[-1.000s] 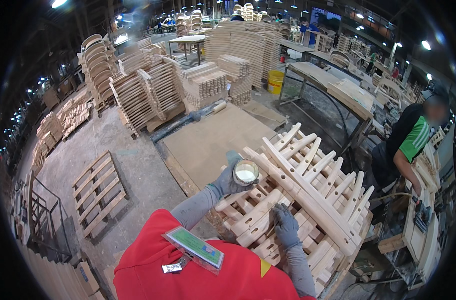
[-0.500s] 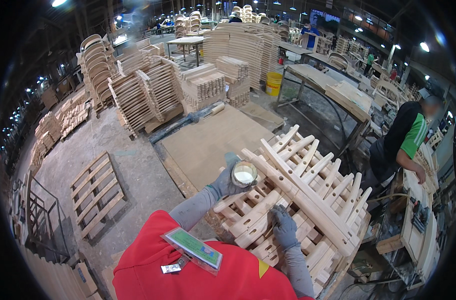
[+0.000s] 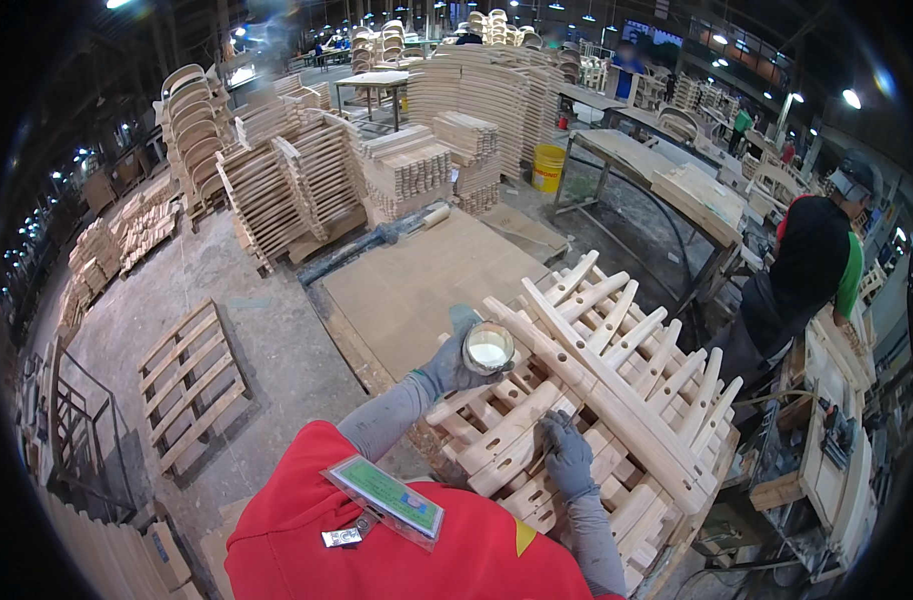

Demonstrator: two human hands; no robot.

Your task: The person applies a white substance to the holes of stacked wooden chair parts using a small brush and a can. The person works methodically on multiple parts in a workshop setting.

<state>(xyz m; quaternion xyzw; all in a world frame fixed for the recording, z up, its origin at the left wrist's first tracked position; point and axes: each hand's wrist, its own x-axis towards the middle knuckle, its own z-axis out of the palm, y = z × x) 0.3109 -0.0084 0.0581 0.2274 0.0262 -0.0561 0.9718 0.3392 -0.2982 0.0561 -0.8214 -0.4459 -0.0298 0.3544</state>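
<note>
My left hand (image 3: 447,368), in a grey glove, is closed around a small round tub (image 3: 489,349) with white liquid inside. The tub is upright, beside the near end of a long wooden rail. My right hand (image 3: 569,458), also gloved, has its fingers bent together over a wooden piece with oval slots (image 3: 512,440). Whatever those fingers pinch is too small to make out. Both hands are over a stack of pale wooden frame parts (image 3: 642,400), crossed in layers, with holes and slots cut in them.
A flat brown board (image 3: 417,280) lies beyond my left hand. A slatted pallet (image 3: 195,385) is on the floor at left. Stacked wooden parts (image 3: 407,170) and a yellow bucket (image 3: 548,168) stand farther back. At right, a person in black and green (image 3: 812,265) leans over a bench.
The person at right has turned away and leaned toward the bench, the arm moving back. My hands and the tub stay almost where they were.
</note>
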